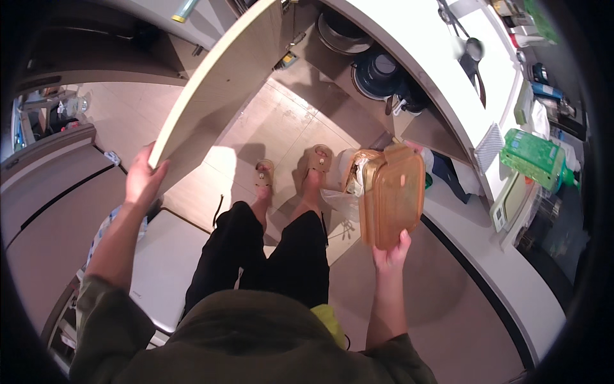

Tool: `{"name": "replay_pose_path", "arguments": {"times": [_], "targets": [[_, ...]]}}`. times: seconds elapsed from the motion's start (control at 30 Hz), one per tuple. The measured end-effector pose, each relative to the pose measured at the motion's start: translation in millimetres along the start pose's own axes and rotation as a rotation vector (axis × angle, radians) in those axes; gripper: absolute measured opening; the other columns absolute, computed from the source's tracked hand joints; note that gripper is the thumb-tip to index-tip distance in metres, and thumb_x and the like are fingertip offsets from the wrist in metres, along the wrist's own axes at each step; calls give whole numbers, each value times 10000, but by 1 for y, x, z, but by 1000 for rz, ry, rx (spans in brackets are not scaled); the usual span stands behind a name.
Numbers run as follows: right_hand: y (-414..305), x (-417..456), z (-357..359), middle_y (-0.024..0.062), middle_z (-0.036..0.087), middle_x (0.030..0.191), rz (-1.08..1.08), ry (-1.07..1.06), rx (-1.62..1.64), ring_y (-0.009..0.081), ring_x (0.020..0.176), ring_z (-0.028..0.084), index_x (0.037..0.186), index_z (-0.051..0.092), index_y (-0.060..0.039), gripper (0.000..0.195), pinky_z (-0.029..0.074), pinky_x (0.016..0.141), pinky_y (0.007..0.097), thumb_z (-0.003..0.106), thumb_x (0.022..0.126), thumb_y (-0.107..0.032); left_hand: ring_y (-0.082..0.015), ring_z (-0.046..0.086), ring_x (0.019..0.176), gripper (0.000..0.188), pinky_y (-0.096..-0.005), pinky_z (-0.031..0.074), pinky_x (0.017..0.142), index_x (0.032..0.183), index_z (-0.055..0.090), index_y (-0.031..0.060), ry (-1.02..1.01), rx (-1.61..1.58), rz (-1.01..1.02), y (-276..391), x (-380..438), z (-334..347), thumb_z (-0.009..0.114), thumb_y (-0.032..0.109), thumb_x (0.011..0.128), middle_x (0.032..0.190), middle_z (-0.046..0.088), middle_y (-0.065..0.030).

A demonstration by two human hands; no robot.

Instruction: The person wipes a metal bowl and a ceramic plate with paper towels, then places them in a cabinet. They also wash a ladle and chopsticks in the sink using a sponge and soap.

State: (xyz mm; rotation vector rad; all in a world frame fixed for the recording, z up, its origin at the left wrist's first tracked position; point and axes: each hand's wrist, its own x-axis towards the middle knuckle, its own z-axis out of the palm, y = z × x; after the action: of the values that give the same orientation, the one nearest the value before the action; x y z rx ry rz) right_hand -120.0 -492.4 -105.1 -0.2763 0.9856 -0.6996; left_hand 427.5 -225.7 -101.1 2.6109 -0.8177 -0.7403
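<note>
My left hand (145, 175) grips the free edge of a light wood-look cabinet door (216, 91), which stands swung out. In my right hand (393, 252) are stacked amber-tinted lidded containers (395, 197), held by their near end and tilted up on edge; how many are stacked I cannot tell. Just left of them is an orange-rimmed bag or bin of refuse (354, 177), partly hidden behind the containers. Inside the cabinet sit a metal pot (343, 38) and a dark blue pot (379, 74).
A white counter (407, 29) curves along the right, with black ladles (472, 53) and a green liquid bottle (535, 156) on it. A white-topped bin or box (163, 269) stands by my left leg. My sandalled feet are on the tiled floor (288, 125).
</note>
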Motion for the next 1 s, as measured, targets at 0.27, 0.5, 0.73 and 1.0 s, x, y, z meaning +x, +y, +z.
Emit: {"name": "replay_pose_path", "arguments": {"times": [0.27,0.5,0.73,1.0], "targets": [[-3,173,-18,87,517,1555,-180,41,127,327,1417,509,1545,440,-123,702,463,1143,575,747,931,-271,-322,643,1177,490,-394,495,1022,1358,613,61,94,84,-73,13,5,8,754,113,892,1253,672,-152],[-35,280,-46,176,557,1483,-287,76,294,411,1321,567,1503,460,-44,600,429,1173,662,683,985,-249,-383,615,1226,509,-429,473,1069,1345,604,7,93,147,-64,-11,-3,14,782,118,882,1288,652,-202],[-65,357,-46,221,602,1364,-329,176,310,406,1209,607,1440,498,15,551,498,1127,628,687,975,-213,-397,609,1236,540,-447,473,1075,1380,577,31,124,250,-98,-11,-13,22,773,113,884,1295,648,-204],[-87,411,-60,207,644,1355,-310,121,313,386,1293,582,1338,598,40,400,400,1205,613,625,1008,-184,-346,597,1310,671,-412,467,1112,1469,488,36,81,102,-115,-4,-16,21,761,33,856,1435,602,-165]]}}
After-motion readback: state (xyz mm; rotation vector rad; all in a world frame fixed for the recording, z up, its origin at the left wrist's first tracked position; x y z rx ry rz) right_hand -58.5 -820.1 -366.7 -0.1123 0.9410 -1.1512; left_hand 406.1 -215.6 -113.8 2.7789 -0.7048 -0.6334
